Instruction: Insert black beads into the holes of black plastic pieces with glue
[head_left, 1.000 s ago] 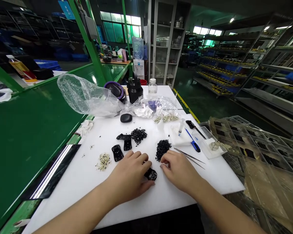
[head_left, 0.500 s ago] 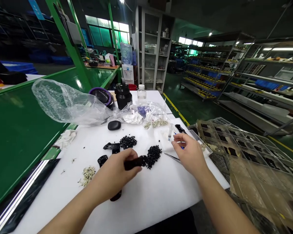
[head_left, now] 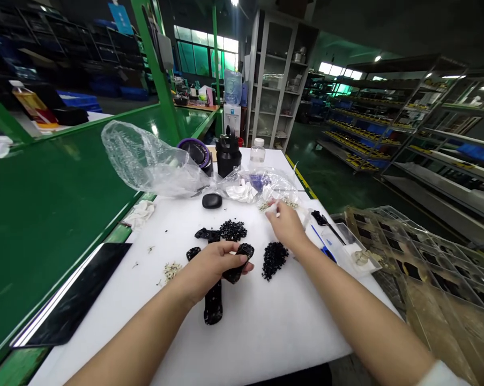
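Note:
My left hand (head_left: 221, 262) is closed around a black part (head_left: 238, 264), lifted over the white table and tilted. Beneath and beside it lie other black parts (head_left: 213, 308). My right hand (head_left: 284, 222) has its fingers pinched together on something whitish, too small to name, near the clear bag. Just under my right forearm is a heap of small black pieces (head_left: 274, 260); a second black heap (head_left: 232, 229) lies behind my left hand. Pale pieces (head_left: 172, 272) are scattered left of my left wrist.
Behind the hands are a black oval case (head_left: 211, 201), a clear plastic bag (head_left: 157, 166), a black bottle (head_left: 228, 155) and a clear jar (head_left: 258, 151). At right sit a clear tray (head_left: 348, 252) and blue tweezers (head_left: 328, 253). A dark glossy panel (head_left: 76, 292) lies left.
The view has turned left. My left hand has tilted the black part up. My right hand has moved from beside the metal tweezers toward the bag and now pinches something whitish.

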Demonstrator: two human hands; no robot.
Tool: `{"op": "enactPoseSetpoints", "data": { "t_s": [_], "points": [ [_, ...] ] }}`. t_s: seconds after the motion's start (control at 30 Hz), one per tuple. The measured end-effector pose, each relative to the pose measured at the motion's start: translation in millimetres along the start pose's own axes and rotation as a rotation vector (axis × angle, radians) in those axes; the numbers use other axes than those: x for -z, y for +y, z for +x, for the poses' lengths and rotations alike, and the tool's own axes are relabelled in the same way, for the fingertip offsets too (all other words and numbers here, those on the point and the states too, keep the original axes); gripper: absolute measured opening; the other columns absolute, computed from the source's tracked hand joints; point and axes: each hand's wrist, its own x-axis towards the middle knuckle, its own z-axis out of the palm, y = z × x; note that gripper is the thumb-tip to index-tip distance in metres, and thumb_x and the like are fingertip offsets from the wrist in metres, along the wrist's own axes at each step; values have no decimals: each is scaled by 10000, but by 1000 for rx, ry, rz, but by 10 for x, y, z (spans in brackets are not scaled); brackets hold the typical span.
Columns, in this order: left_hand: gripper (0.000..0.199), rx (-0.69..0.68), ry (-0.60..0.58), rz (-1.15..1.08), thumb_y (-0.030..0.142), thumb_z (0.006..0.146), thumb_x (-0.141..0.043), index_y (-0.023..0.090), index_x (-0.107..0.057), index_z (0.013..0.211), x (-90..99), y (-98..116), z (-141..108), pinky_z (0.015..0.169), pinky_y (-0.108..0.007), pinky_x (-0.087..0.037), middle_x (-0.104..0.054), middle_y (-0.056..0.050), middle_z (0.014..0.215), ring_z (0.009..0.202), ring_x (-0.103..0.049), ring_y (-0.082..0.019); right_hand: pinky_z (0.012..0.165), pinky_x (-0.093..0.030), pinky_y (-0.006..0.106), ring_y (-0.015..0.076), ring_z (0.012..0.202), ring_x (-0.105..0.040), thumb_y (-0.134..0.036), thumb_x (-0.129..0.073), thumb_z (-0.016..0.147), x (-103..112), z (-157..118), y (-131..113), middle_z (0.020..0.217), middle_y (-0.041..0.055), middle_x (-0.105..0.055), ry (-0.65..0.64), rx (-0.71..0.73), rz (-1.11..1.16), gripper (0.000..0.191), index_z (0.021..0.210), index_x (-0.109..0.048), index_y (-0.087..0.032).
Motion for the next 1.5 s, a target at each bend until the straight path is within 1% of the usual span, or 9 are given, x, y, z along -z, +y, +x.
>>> {"op": "enactPoseSetpoints", "data": {
  "t_s": [0.1,0.17,0.27,0.37,0.5,0.6,0.67,0.77,1.5],
  "points": [
    [264,3,7,67,344,802,-681,150,-587,955,-5,-5,-64,692,-276,-446,-726,-77,864,685,-613,-138,637,-514,297,165,799,-621,-436,-370,947,174,-298,-93,1026,51,-596,-69,33,224,496,1411,-308,-270],
    [255,14,4,108,344,808,-668,159,-582,961,-19,12,-107,680,-288,-466,-729,-81,890,652,-602,-135,435,-381,214,92,509,-493,-458,-422,939,271,-482,-125,835,-11,-553,-225,10,608,476,1381,-335,-306],
    [210,23,-4,144,321,808,-650,167,-593,938,-46,35,-151,694,-312,-498,-718,-72,899,709,-622,-162,392,-244,185,38,387,-261,-372,-565,873,331,-625,-112,657,-67,-486,-322,27,913,288,1134,-488,-277],
    [190,53,-3,221,316,810,-624,172,-620,934,-74,48,-169,705,-331,-509,-711,-69,922,737,-633,-181,409,-271,197,66,432,-289,-343,-630,805,300,-653,-77,603,-69,-404,-188,80,975,248,1015,-525,-265],
    [179,95,2,270,314,809,-613,189,-643,933,-104,58,-164,700,-322,-508,-720,-48,913,749,-634,-182,400,-304,236,95,439,-332,-454,-564,868,217,-723,-34,576,-44,-374,74,166,896,238,923,-626,-231],
    [170,124,-4,249,308,803,-621,191,-651,924,-118,55,-145,681,-307,-507,-724,-39,900,710,-617,-161,436,-398,290,148,499,-511,-526,-535,892,173,-847,5,612,24,-544,423,481,613,369,790,-681,-202],
    [163,132,-4,234,298,795,-632,186,-659,911,-123,47,-130,669,-296,-506,-725,-38,884,688,-604,-150,541,-486,334,208,658,-631,-545,-499,910,161,-928,12,702,70,-639,546,626,352,422,799,-705,-194],
    [166,136,-5,228,286,796,-632,182,-672,920,-126,24,-116,661,-288,-506,-723,-40,882,680,-598,-145,637,-527,364,221,724,-671,-523,-448,943,156,-993,-16,730,66,-677,561,647,166,430,831,-705,-196],
    [182,100,-6,239,306,807,-614,205,-700,932,-118,-32,-136,645,-278,-519,-719,-42,869,701,-615,-166,575,-541,358,199,611,-658,-457,-426,972,106,-955,-102,631,35,-645,630,672,174,422,737,-655,-191]
  ]
}}
